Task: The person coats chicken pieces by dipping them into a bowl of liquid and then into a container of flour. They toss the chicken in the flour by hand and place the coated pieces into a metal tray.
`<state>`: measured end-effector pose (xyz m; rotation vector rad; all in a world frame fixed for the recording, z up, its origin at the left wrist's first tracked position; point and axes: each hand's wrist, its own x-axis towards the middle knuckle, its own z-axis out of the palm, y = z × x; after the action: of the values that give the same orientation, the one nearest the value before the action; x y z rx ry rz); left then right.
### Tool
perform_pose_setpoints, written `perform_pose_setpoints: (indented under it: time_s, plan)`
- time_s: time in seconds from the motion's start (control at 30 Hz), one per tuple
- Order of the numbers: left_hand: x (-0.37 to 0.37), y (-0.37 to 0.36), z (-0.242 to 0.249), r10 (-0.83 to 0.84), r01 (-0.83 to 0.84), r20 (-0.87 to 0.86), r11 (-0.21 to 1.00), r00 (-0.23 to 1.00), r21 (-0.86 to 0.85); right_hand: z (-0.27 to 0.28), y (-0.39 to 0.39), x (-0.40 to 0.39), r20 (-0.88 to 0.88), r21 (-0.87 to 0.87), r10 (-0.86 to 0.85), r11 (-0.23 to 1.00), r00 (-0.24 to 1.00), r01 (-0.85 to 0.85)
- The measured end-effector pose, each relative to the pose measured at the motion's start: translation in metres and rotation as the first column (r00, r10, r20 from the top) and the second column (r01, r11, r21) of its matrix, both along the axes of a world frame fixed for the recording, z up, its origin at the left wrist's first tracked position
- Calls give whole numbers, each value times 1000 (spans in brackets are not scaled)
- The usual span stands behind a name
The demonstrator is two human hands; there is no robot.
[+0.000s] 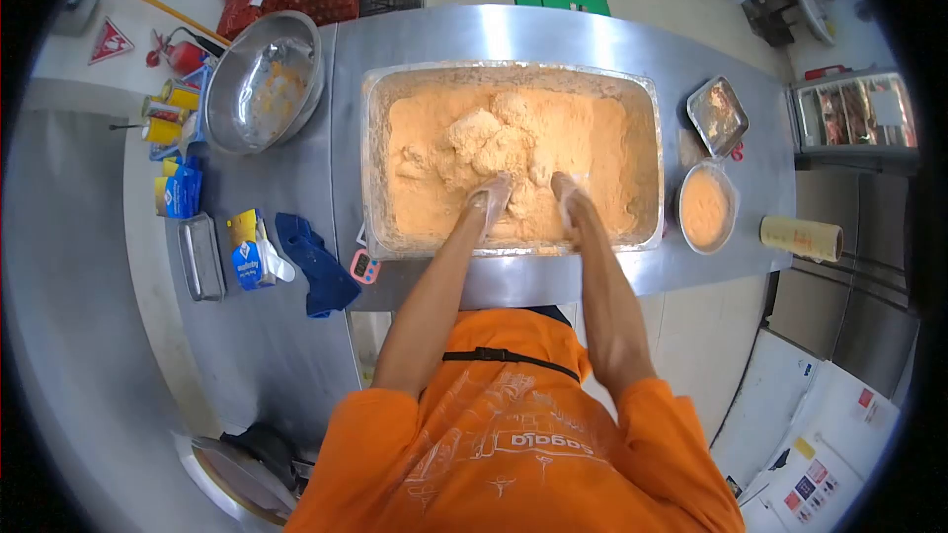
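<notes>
A large rectangular tub (pixel 660 173) holds orange-tinted breading flour (pixel 602 128). Coated lumps that look like breaded chicken pieces (pixel 494 143) are heaped at its middle. My left hand (pixel 491 199), in a clear, flour-dusted glove, reaches into the tub against the lower edge of the heap. Just to the right, my right hand (pixel 569 195) is down in the flour, also gloved and a short way from the left. Flour and pieces hide most of the fingers of both hands, so their grip does not show.
A big steel bowl (pixel 262 84) stands at the left. A blue cloth (pixel 314 266), pink timer (pixel 364 266), and yellow-and-blue carton (pixel 251 249) lie left of the tub. On the right are a bowl of orange powder (pixel 706 207), a small metal tray (pixel 718 116) and a plastic-wrap roll (pixel 802 237).
</notes>
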<state>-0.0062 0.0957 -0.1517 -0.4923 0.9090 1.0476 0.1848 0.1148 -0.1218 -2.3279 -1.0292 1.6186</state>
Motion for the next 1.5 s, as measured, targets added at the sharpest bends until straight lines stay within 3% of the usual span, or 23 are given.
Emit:
perform_pose_setpoints:
  time_s: [0.03, 0.07, 0.13, 0.2, 0.23, 0.3, 0.37, 0.43, 0.53, 0.63, 0.73, 0.8, 0.87, 0.9, 0.93, 0.97, 1.0, 1.03, 1.17, 1.3, 1.37, 1.4, 1.5]
  plan:
    - [2, 4, 6, 227, -211, 141, 970, 964, -118, 8, 5, -11, -95, 60, -116, 991, 989, 122]
    - [5, 8, 11, -409, 490, -418, 866, 812, 104, 15, 9, -21, -200, 106, -220, 964, 955, 244]
    - [-3, 6, -4, -439, 572, -518, 811, 734, 122, 20, -5, -29, -402, 123, -406, 865, 821, 487]
    - [-24, 8, -19, -463, 660, -616, 741, 638, 126, 27, -3, -20, 95, 610, 227, 756, 969, -237]
    - [-40, 8, 14, -465, 708, -739, 706, 487, 23, 34, 1, -15, 428, 638, 424, 483, 798, -599]
    - [-85, 11, 60, -511, 763, -836, 617, 200, -194, 67, 9, -30, 102, 529, 327, 782, 940, -329]
    - [-138, 33, 65, -553, 782, -772, 311, -314, -541, 98, 29, -25, 62, 440, 219, 870, 974, -223]
    - [-157, 48, 45, -395, 656, -682, 222, -616, -721, 120, 50, -7, 29, 304, -59, 951, 998, 47]
    - [-159, 29, 6, -314, 678, -823, 467, -473, -568, 42, 65, 54, -141, 243, -173, 948, 975, 203]
    - [-99, 35, 35, -364, 790, -887, 436, -284, -432, -14, 81, 41, -340, 198, -102, 964, 935, 177]
    - [-66, 30, -18, -365, 875, -907, 485, 210, 8, -26, 44, -7, -242, 369, -135, 903, 961, 220]
    - [-62, 41, -36, -148, 961, -983, 267, 109, 66, -39, 41, -25, -233, 365, -244, 875, 941, 317]
    - [-59, 56, -24, 430, 903, -828, -67, -358, -425, -17, 42, -31, 219, 410, 48, 902, 974, -137]
    - [-58, 57, -17, 703, 730, -567, -100, -429, -676, 5, 38, -40, 287, 412, 100, 885, 953, -217]
    - [-54, 56, -19, 624, 773, -669, -159, -403, -614, 30, 34, -49, 356, 410, 147, 863, 923, -296]
    - [-57, 53, -18, 313, 897, -881, -151, -355, -415, 48, 35, -65, 367, 409, 224, 833, 903, -373]
    - [-58, 49, -17, -92, 993, -990, 32, -107, -110, 63, 40, -79, 380, 412, 296, 794, 876, -447]
    - [-63, 45, -8, -277, 978, -961, 200, 1, -57, 73, 42, -83, 394, 410, 365, 751, 843, -517]
    - [-99, 42, 45, -354, 789, -885, 428, -303, -441, 113, 53, -67, 312, 361, 51, 917, 949, -168]
    - [-119, 47, 74, -301, 567, -743, 497, -598, -657, 33, 98, 19, 484, 302, 414, 748, 771, -591]
    - [-121, 54, 29, -204, 658, -806, 485, -556, -576, 36, 98, 25, 447, 379, 415, 714, 792, -588]
    - [-118, 57, -1, -178, 778, -897, 449, -404, -440, 41, 99, 25, 443, 383, 431, 702, 786, -601]
    - [-91, 75, 50, -311, 827, -897, 375, -314, -419, 81, 104, 4, 488, 173, 563, 687, 667, -706]
